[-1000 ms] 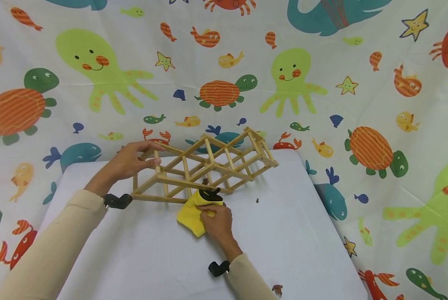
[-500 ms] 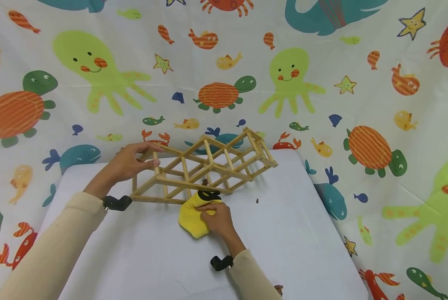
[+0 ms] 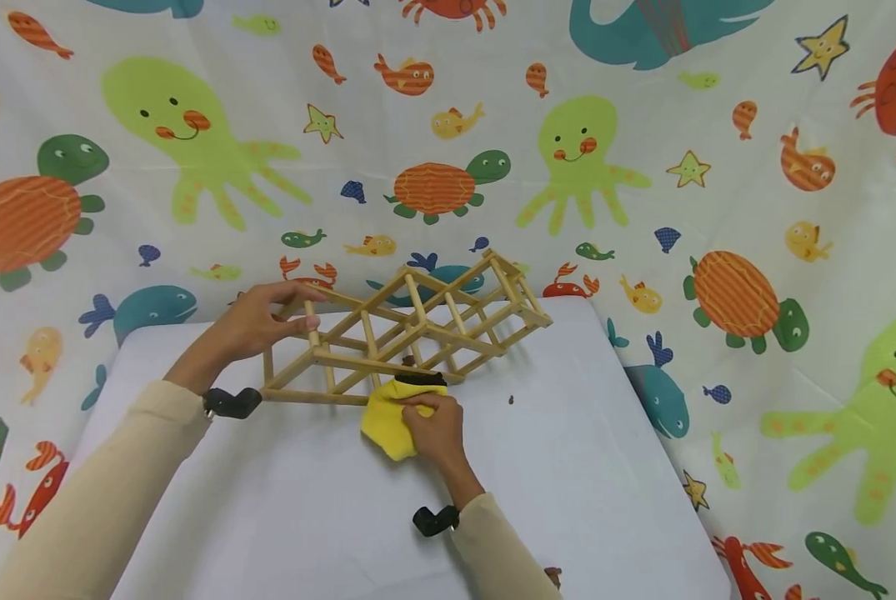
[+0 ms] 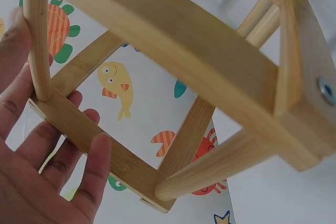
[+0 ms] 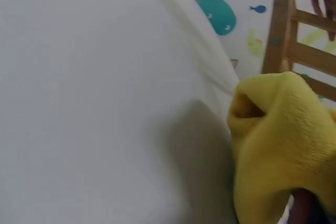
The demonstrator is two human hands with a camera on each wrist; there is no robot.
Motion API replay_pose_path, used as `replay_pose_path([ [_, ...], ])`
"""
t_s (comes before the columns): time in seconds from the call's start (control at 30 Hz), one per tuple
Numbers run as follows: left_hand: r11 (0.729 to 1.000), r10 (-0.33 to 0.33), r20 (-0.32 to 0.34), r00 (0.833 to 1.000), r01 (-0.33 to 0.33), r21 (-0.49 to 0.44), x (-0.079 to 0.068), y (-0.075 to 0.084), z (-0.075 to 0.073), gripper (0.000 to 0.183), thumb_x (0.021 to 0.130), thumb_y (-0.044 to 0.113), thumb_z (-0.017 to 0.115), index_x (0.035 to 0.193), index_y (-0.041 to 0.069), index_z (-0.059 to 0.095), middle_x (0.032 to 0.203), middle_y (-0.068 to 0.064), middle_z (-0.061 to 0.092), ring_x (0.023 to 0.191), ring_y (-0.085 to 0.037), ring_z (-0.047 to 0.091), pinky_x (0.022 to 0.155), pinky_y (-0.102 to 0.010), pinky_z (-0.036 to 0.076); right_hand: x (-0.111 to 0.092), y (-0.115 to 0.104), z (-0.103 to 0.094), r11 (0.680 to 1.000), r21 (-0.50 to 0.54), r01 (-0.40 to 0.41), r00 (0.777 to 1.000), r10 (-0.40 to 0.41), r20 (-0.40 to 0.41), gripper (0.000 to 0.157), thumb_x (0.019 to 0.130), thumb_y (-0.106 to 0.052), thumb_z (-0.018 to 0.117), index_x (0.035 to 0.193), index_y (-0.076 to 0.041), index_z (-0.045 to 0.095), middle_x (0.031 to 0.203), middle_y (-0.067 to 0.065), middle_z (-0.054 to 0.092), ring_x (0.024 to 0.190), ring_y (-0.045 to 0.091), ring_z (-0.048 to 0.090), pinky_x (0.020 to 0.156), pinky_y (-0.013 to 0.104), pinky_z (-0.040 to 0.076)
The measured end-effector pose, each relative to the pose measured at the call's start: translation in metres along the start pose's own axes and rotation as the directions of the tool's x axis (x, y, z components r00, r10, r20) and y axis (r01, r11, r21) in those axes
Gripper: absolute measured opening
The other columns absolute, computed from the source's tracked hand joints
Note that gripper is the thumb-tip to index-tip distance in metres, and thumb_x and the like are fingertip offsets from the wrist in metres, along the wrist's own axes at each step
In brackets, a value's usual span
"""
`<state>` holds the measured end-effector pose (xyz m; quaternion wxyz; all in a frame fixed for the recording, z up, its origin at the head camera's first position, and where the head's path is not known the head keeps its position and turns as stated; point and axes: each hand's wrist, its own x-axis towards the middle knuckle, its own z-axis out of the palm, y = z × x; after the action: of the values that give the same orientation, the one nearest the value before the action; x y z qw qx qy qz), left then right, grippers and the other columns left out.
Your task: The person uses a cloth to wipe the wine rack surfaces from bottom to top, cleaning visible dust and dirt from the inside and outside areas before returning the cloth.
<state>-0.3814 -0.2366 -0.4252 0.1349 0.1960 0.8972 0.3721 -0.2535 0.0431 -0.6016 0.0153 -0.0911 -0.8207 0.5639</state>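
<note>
A light wooden rack, built of crossed slats and round dowels like a folding wine rack, stands across the back of the table. At its left end, my left hand holds it by an upright dowel. The left wrist view has this hand with its fingers about the dowel and the slat. My right hand pinches a yellow cloth with a black part against the rack's lower front bar. In the right wrist view the bunched cloth mostly hides that hand.
A white-covered table lies under everything. Small brown bits lie on it, one crumb right of the rack and a larger piece near my right sleeve. Behind hangs a curtain printed with sea animals.
My right hand has moved the cloth slightly up, towards the rack's front bar, and its black part now lies flatter along it. The left hand keeps its hold; the rack stays put.
</note>
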Motion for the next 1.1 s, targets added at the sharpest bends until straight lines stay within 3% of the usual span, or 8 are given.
replay_pose_path([
  [0.07,1.0,-0.002,-0.007,1.0,0.002,-0.003,0.0,0.0,-0.001,0.047,0.099,0.04,0.076,0.14,0.018,0.067,0.158,-0.017,0.054,0.143,-0.044,0.048,0.114,-0.073,0.041,0.002,0.0,0.003,0.999,-0.037,-0.013,0.998,0.015,0.06,0.02,0.085,-0.012,0.073,0.092,-0.023,0.088,0.108,0.003,0.08,0.11,0.029,0.071,0.098,0.049,0.058],
  [0.23,1.0,-0.002,0.017,1.0,0.002,0.01,0.003,-0.001,0.003,0.05,0.099,0.044,0.074,0.142,0.019,0.065,0.158,-0.017,0.053,0.143,-0.044,0.048,0.115,-0.072,0.041,-0.001,0.002,-0.001,0.989,-0.144,0.026,0.939,0.026,0.343,0.03,0.087,-0.011,0.07,0.096,-0.034,0.087,0.118,-0.007,0.08,0.127,0.02,0.063,0.129,0.064,0.016],
  [0.3,1.0,-0.005,0.02,1.0,0.005,0.013,0.004,-0.001,0.005,0.05,0.1,0.044,0.074,0.142,0.019,0.065,0.159,-0.016,0.052,0.145,-0.044,0.047,0.116,-0.072,0.04,-0.005,-0.002,-0.009,0.995,-0.059,0.082,0.929,-0.055,0.366,0.03,0.088,-0.009,0.069,0.098,-0.03,0.088,0.114,-0.008,0.081,0.115,0.013,0.067,0.125,0.056,0.03],
  [0.5,1.0,0.003,0.011,1.0,-0.003,0.008,0.006,0.001,0.002,0.049,0.099,0.043,0.075,0.141,0.019,0.065,0.16,-0.015,0.053,0.147,-0.044,0.045,0.117,-0.072,0.039,-0.013,-0.025,-0.038,0.906,0.283,0.314,0.941,-0.337,0.037,0.026,0.09,0.003,0.067,0.104,-0.009,0.086,0.107,0.009,0.083,0.102,0.012,0.074,0.08,0.031,0.064],
  [0.6,1.0,0.0,0.02,1.0,0.0,0.002,0.005,0.002,0.001,0.049,0.099,0.044,0.075,0.141,0.019,0.065,0.16,-0.016,0.052,0.147,-0.044,0.046,0.117,-0.072,0.039,-0.008,-0.029,-0.052,0.882,0.283,0.377,0.924,-0.338,-0.177,0.024,0.093,0.004,0.069,0.107,-0.006,0.085,0.111,0.014,0.081,0.1,0.016,0.074,0.079,0.026,0.063],
  [0.67,1.0,-0.004,0.022,1.0,0.004,-0.002,0.004,0.002,0.002,0.049,0.099,0.044,0.075,0.141,0.02,0.065,0.161,-0.016,0.051,0.147,-0.044,0.046,0.116,-0.072,0.039,-0.001,-0.026,-0.06,0.921,0.233,0.313,0.932,-0.25,-0.264,0.02,0.094,-0.001,0.072,0.107,-0.007,0.085,0.109,0.013,0.08,0.094,0.016,0.074,0.075,0.026,0.063],
  [0.87,1.0,0.0,0.026,1.0,0.0,0.002,0.004,-0.001,0.005,0.049,0.099,0.045,0.074,0.141,0.021,0.066,0.16,-0.016,0.052,0.146,-0.044,0.047,0.115,-0.073,0.04,0.007,-0.007,-0.075,0.989,0.13,-0.069,0.983,0.089,-0.159,0.019,0.091,-0.015,0.075,0.104,-0.008,0.086,0.099,0.009,0.078,0.078,0.012,0.067,0.063,0.024,0.055],
  [1.1,1.0,0.009,0.019,1.0,-0.009,0.017,0.004,-0.001,0.004,0.046,0.101,0.041,0.073,0.142,0.02,0.064,0.16,-0.016,0.051,0.146,-0.045,0.046,0.116,-0.073,0.039,0.008,-0.017,-0.076,0.935,0.324,0.142,0.948,-0.034,-0.316,0.02,0.095,-0.009,0.071,0.106,-0.013,0.086,0.113,0.01,0.077,0.092,0.021,0.073,0.077,0.026,0.06],
])
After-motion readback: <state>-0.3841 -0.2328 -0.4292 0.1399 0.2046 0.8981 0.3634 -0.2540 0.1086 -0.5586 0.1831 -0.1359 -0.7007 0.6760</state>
